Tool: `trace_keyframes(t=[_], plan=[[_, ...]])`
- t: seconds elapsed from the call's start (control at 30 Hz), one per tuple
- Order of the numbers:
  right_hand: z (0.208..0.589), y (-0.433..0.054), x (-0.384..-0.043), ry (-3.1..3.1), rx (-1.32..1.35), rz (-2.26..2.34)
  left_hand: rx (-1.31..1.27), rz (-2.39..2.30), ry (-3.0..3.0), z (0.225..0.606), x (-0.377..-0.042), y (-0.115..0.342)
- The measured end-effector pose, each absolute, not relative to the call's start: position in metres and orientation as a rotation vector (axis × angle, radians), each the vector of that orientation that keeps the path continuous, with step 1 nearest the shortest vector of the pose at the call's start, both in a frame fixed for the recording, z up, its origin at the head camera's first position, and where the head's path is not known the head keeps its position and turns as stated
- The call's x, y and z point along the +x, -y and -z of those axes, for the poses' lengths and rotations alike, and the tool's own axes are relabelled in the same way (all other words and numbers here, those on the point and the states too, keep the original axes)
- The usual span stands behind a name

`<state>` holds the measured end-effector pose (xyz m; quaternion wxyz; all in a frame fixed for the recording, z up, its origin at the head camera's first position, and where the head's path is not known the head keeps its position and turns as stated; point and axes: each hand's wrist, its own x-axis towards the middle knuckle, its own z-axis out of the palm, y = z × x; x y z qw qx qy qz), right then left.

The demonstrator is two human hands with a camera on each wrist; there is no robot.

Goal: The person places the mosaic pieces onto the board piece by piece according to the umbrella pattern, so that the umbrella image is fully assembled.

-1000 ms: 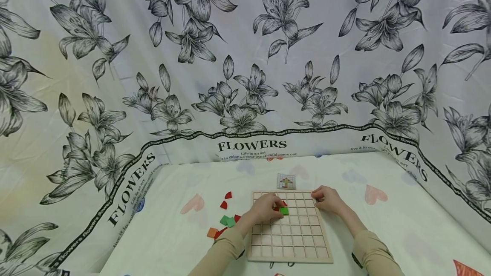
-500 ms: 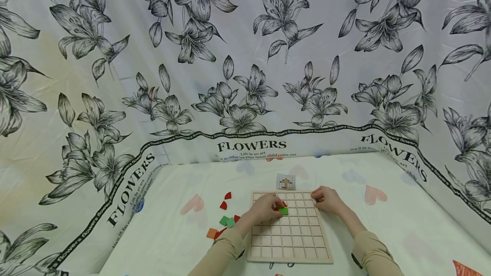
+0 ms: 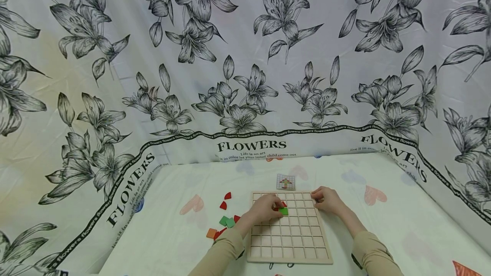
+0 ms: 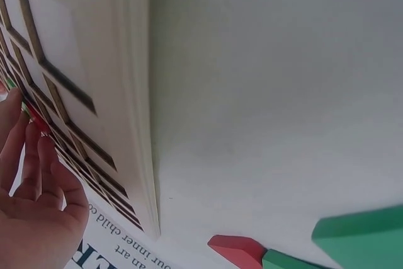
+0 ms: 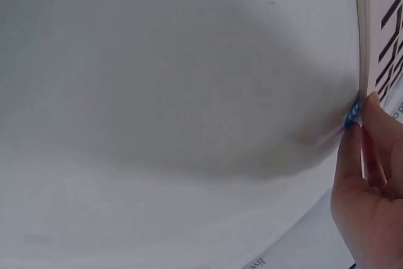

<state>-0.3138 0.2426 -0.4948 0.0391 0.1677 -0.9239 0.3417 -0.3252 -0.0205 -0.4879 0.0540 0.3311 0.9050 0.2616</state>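
Note:
A wooden grid board (image 3: 289, 242) lies on the cloth, divided into small square cells. My left hand (image 3: 264, 208) is over its upper left part, with thumb and fingertips pinching at a green tile (image 3: 283, 211). A red piece (image 3: 284, 203) sits just beyond it, and the fingers partly hide this spot. In the left wrist view, a red piece (image 4: 39, 119) shows at the fingertips of the left hand (image 4: 41, 200). My right hand (image 3: 327, 200) grips the board's right edge near the far corner. A small blue patch (image 5: 352, 113) shows beside the fingertips of the right hand (image 5: 371, 181); what it is, I cannot tell.
A small pattern card (image 3: 286, 182) with a coloured figure lies behind the board. Left of the board are loose pieces: red quarter-rounds (image 3: 224, 205), green tiles (image 3: 229, 221) and an orange square (image 3: 212, 233). A flower-printed curtain (image 3: 245, 97) hangs behind the table.

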Motion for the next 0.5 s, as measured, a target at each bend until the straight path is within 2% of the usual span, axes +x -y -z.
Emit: trace_keyframes(t=[0.5], plan=[[0.4954,-0.2433,-0.3144,2.827,0.518,-1.064,1.010,-0.799,-2.748,0.4908,-0.3262,0.0207]])
